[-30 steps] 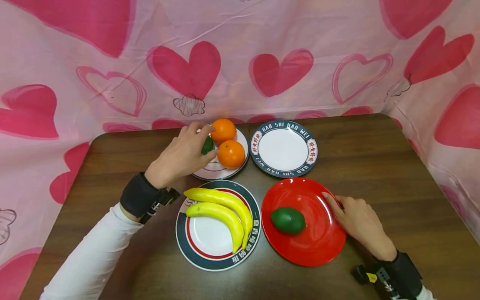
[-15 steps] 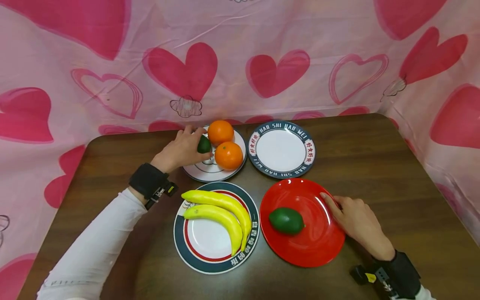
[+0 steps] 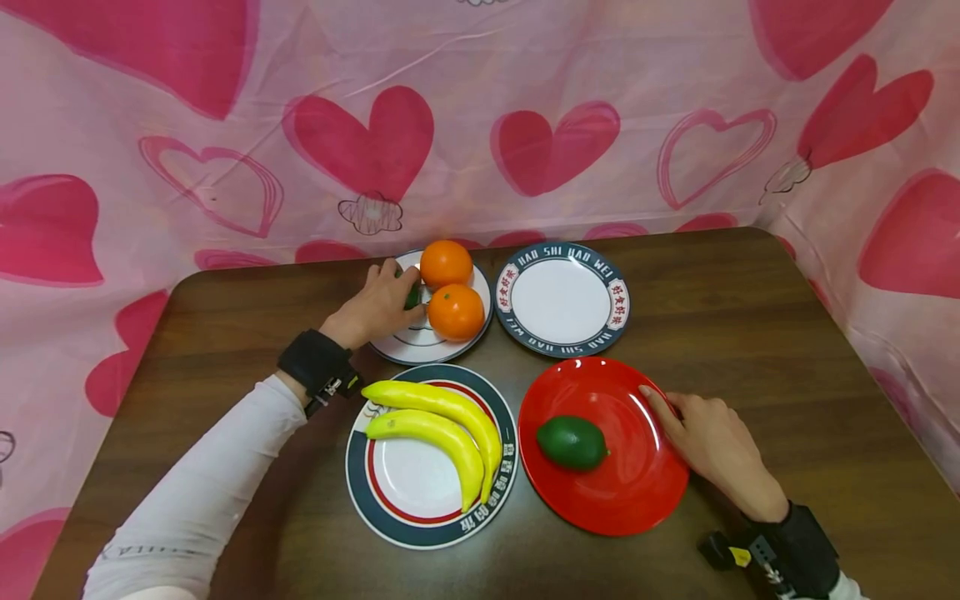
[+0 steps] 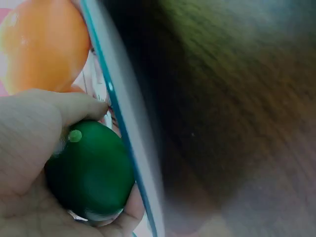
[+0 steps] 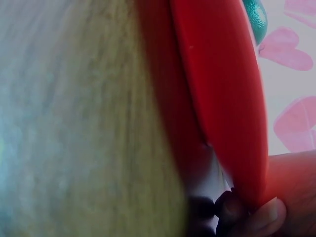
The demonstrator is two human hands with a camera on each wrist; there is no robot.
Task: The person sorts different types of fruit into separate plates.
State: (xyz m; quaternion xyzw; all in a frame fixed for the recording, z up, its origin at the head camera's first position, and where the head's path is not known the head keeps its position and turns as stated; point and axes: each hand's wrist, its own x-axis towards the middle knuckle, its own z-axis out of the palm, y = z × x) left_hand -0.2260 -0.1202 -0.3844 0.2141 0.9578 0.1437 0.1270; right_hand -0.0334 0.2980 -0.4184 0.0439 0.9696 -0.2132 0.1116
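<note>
At the back left, my left hand [image 3: 378,308] reaches over a small white plate [image 3: 418,338]. Its thumb and fingers curl round a green lime [image 4: 96,170] at that plate's edge, mostly hidden by the hand in the head view. Two oranges, one behind [image 3: 446,264] and one in front [image 3: 456,312], sit on the same plate just right of the fingers. My right hand [image 3: 720,437] pinches the right rim of a red plate [image 3: 645,492], thumb on top and fingertips underneath. Another lime [image 3: 572,442] lies on the red plate, left of its middle.
Two bananas, an upper [image 3: 450,404] and a lower [image 3: 435,433], lie on a dark-rimmed plate [image 3: 412,479] at front left. A dark-rimmed white plate [image 3: 562,300] stands at the back, right of the oranges. A pink heart-patterned cloth [image 3: 465,150] hangs behind the wooden table [image 3: 750,317].
My left hand has come down onto the back-left plate and closed round the lime, its forearm shifting right. The right hand stays at the red plate's rim.
</note>
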